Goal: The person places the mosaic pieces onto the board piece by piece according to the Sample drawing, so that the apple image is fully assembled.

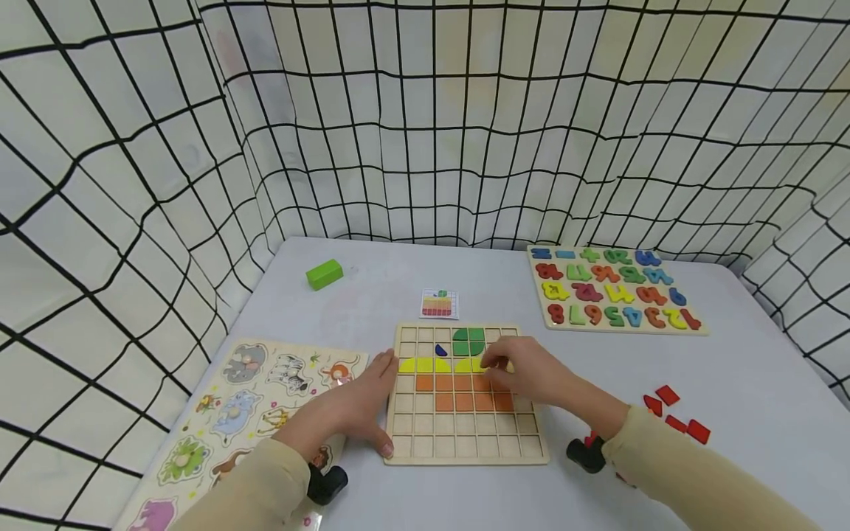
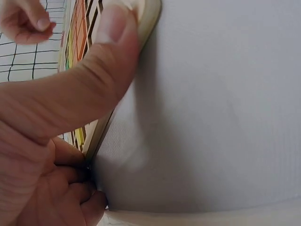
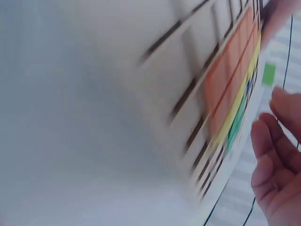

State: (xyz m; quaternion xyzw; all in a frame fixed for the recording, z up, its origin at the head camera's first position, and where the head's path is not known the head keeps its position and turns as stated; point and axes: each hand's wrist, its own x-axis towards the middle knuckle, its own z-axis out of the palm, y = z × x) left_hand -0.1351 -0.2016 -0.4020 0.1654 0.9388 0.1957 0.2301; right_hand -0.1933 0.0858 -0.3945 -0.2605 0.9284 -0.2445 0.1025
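What I watch from my end is the right hand (image 1: 541, 366), bent over the right part of the grid board (image 1: 445, 447). Its thumb and fingertips are drawn close to each other; I cannot tell whether a small piece sits between them. The board lies well in from the left and right edges of the counter (image 1: 372, 306), and the left hand (image 1: 352, 405) is spread along its left edge, thumb at the near-left corner.

If that brace eased while the right hand pressed down, I'd expect the board to pivot and jog the orange squares (image 1: 465, 402) and yellow pieces (image 1: 425, 365) in their cells. The green pieces (image 1: 468, 342) toward its far edge are near enough for a knuckle to catch. The blue piece (image 1: 441, 350) looks askew to me, so a bump could unseat it.

My bigger worry is the arm: red pieces (image 1: 668, 395) lie loose between the board and the counter's right edge, with some red just beside the black wrist mount (image 1: 586, 456). Pulling back low could scatter them. The left sleeve (image 1: 246, 487) crosses the animal board (image 1: 255, 440) along the counter's left edge; a dragging cuff might shift it.
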